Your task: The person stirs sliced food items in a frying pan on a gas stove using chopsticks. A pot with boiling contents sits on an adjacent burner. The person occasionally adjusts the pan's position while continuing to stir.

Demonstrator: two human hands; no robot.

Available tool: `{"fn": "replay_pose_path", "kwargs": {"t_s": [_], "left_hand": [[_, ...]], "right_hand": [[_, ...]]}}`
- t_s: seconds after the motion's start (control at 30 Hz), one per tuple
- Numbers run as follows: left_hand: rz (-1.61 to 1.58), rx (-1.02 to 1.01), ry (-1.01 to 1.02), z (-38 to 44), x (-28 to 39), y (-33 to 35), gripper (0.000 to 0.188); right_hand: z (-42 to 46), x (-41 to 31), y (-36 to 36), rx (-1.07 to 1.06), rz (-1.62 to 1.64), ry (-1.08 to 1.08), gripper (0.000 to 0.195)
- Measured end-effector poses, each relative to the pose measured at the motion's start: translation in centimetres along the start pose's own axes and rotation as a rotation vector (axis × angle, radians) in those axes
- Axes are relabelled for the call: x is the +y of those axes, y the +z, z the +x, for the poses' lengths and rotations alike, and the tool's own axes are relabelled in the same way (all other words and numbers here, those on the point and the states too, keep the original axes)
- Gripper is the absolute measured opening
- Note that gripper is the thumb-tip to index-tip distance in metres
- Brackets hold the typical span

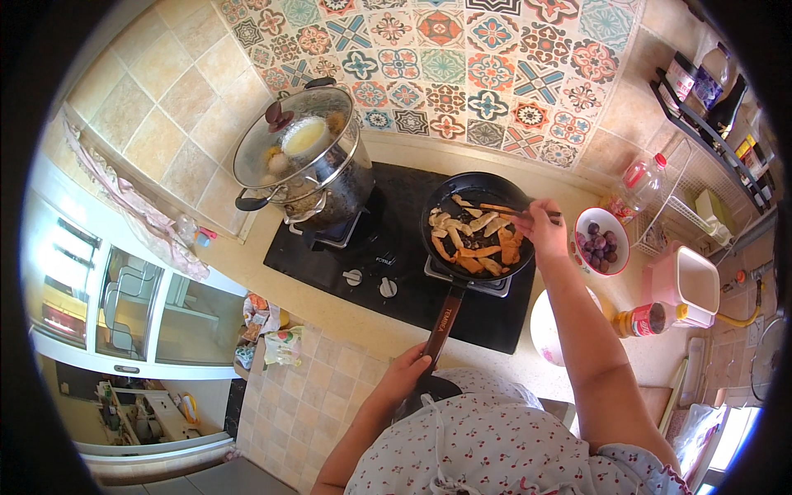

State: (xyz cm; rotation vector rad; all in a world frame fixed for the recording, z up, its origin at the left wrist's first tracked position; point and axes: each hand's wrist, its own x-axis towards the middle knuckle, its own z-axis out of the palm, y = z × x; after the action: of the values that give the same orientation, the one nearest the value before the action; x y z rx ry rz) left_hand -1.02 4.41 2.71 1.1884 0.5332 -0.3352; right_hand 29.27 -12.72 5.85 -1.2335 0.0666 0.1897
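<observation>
A black frying pan (470,183) sits on the right burner of a black gas hob (328,260). Pale and browned strips of food (479,238) are spread across the pan, possibly meat. My left hand (405,371) grips the pan's brown handle (442,322), which points toward my body. Over the pan's right side, my right hand (544,229) holds dark chopsticks (495,210), their tips among the strips at the upper part of the pan.
Left burner: a tall steel pot (346,173) under a glass lid (253,142), with eggs inside. To the right stand a bowl of plums (596,247), a white dish (547,328), an oil bottle (649,318), a pink container (662,275) and a clear plastic bottle (637,182).
</observation>
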Motion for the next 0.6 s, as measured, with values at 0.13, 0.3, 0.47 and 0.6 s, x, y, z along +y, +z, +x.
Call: {"fn": "replay_pose_path", "kwargs": {"t_s": [0.13, 0.3, 0.47, 0.6], "left_hand": [[0.015, 0.013, -0.019, -0.1, 0.4, 0.1, 0.042], [0.006, 0.012, -0.012, -0.1, 0.3, 0.1, 0.042], [0.013, 0.002, -0.023, -0.1, 0.2, 0.0, 0.042], [0.004, 0.002, -0.014, -0.1, 0.2, 0.0, 0.041]], "right_hand": [[-0.5, -0.2, 0.1, 0.005, -0.043, 0.004, 0.007], [-0.2, -0.6, -0.2, 0.010, -0.065, 0.008, 0.007], [-2.0, -1.5, 0.3, -0.123, -0.150, -0.032, 0.006], [-4.5, -2.1, 1.0, -0.235, -0.265, -0.137, 0.007]]}}
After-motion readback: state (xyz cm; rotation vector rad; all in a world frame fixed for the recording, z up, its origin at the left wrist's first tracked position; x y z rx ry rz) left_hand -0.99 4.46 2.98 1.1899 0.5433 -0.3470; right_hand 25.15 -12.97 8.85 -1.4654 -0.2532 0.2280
